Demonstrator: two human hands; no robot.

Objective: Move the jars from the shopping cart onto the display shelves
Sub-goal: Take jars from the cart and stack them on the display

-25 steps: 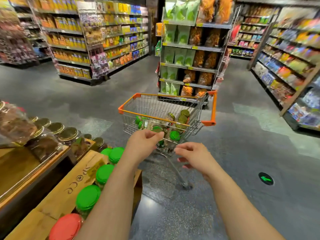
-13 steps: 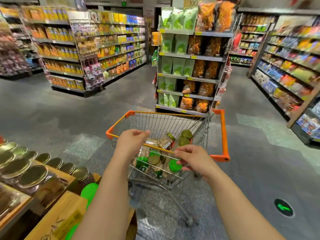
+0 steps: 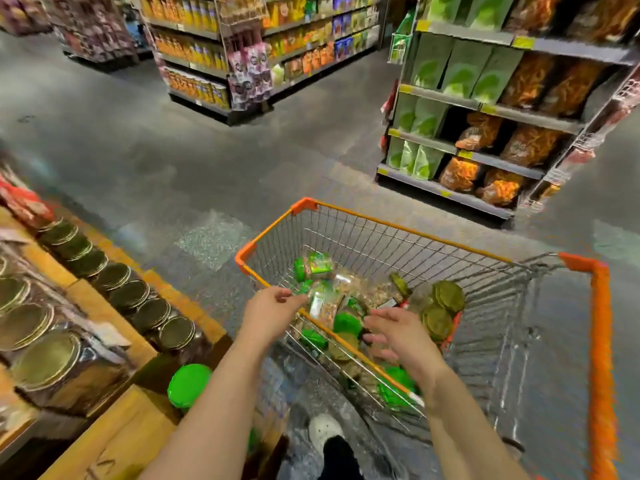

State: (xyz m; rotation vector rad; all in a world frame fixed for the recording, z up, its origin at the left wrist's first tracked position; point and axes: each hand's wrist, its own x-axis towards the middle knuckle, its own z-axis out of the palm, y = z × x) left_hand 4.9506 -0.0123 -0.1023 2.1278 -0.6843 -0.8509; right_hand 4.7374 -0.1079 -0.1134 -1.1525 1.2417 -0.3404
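I saw my left hand (image 3: 272,308) and right hand (image 3: 403,336), fingers apart and empty, over the shopping cart (image 3: 599,341) at lower centre. Its jars (image 3: 313,266) bore green labels too blurred to read.

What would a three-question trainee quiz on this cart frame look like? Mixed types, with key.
1. True or false: the left hand is holding a jar.
2. Which lid colours show on the jars in the shopping cart? A) green and gold B) red and blue C) white only
3. On which side of the cart is the wooden display with gold-lidded jars?

Key:
1. False; it is at the cart's near rim, and the right hand hovers open over the jars.
2. A
3. The person's left.
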